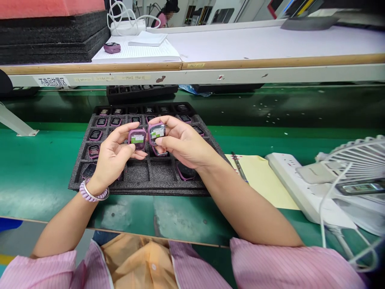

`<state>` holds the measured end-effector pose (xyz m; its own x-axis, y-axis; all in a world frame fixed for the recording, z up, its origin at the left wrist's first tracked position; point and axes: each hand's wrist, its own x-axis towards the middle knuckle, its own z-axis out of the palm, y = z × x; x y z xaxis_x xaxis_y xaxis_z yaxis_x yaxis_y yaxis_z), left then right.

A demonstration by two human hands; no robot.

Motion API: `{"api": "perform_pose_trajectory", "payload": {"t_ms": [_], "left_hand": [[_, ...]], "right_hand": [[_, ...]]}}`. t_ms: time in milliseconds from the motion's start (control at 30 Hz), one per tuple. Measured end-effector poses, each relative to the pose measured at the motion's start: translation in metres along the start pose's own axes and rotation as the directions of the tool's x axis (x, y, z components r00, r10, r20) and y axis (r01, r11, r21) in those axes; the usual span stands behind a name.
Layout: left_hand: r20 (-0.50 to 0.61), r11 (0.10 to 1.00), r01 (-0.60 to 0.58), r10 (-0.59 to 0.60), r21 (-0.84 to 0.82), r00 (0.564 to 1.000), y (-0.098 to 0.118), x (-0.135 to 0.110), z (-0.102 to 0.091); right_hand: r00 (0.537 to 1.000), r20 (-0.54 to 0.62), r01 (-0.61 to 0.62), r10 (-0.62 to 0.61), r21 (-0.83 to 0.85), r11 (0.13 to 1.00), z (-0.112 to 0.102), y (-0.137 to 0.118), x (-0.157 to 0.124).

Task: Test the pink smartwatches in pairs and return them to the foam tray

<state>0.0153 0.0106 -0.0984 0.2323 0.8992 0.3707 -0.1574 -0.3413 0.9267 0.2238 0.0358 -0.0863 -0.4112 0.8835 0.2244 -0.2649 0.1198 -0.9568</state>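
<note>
My left hand (pixel 112 157) pinches a purple watch body (pixel 137 139) with a green and white label on its face. My right hand (pixel 182 141) holds a second purple watch body (pixel 157 133) with a like label, and a third one (pixel 159 151) sits tucked under its fingers. Both hands hover close together above a black foam tray (pixel 141 176) on the green belt. The tray's pockets hold several more purple watch bodies (pixel 95 135), mostly in the far and left rows.
A yellow sheet (pixel 264 178) with a pen (pixel 239 166) lies right of the tray, then a white power strip (pixel 296 182) and a white fan (pixel 357 160) with cables. A second black tray (pixel 140 91) sits under the raised shelf, which carries paper and one watch body (pixel 112 47).
</note>
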Motion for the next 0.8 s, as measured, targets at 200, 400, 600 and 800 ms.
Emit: {"api": "perform_pose_trajectory", "payload": {"t_ms": [200,400,600,800], "left_hand": [[-0.011,1.000,0.023,-0.023,-0.015,1.000,0.002,0.001,0.001],[-0.027,0.999,0.039,-0.040,-0.024,0.999,-0.001,0.002,-0.002],[-0.066,0.997,0.045,-0.049,-0.060,0.997,-0.008,0.007,-0.008],[-0.094,0.993,0.026,-0.037,-0.114,0.995,-0.004,0.006,-0.004]], "right_hand": [[1.000,0.002,-0.005,0.005,0.028,1.000,0.001,0.001,0.000],[0.998,-0.009,-0.061,0.062,0.068,0.996,0.000,-0.002,0.001],[0.987,-0.029,-0.152,0.159,0.164,0.975,-0.004,-0.005,0.003],[0.997,-0.042,-0.057,0.061,0.104,0.993,-0.001,-0.006,0.002]]}}
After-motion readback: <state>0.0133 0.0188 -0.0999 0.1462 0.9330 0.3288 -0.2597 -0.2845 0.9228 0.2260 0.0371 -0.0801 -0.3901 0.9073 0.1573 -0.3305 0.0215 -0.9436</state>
